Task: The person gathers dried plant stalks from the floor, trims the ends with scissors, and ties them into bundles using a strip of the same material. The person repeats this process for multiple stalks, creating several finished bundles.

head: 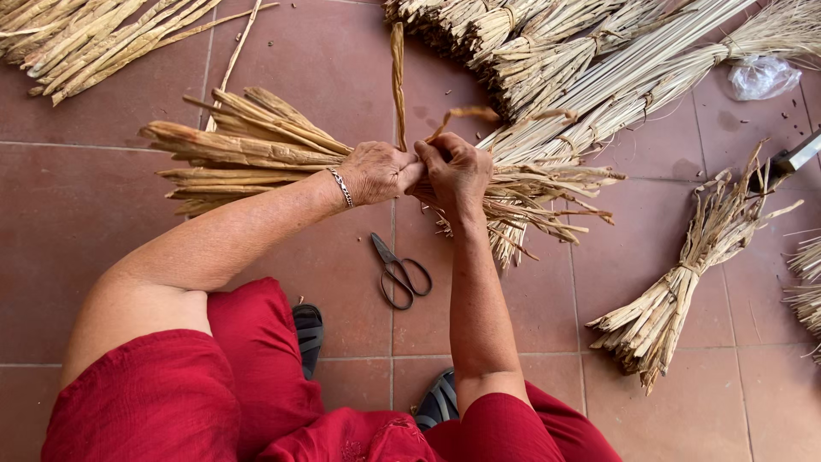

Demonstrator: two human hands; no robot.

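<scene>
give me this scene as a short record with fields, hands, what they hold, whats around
left hand: left hand with a silver bracelet grips the middle of a bundle of dried tan reed stalks
right hand: right hand pinches a twisted straw tie strip at the same spot
between arms: dark metal scissors, shut, lying on the reddish floor tiles
right side: tied straw bundle lying apart
top: more reed bundles, crumpled clear plastic bag
clothing: red garment, dark sandals

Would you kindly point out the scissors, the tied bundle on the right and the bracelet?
scissors (399, 272): head view, at the pivot.
tied reed bundle (684, 274): head view, at its binding.
bracelet (343, 186): head view, on the left wrist.
</scene>
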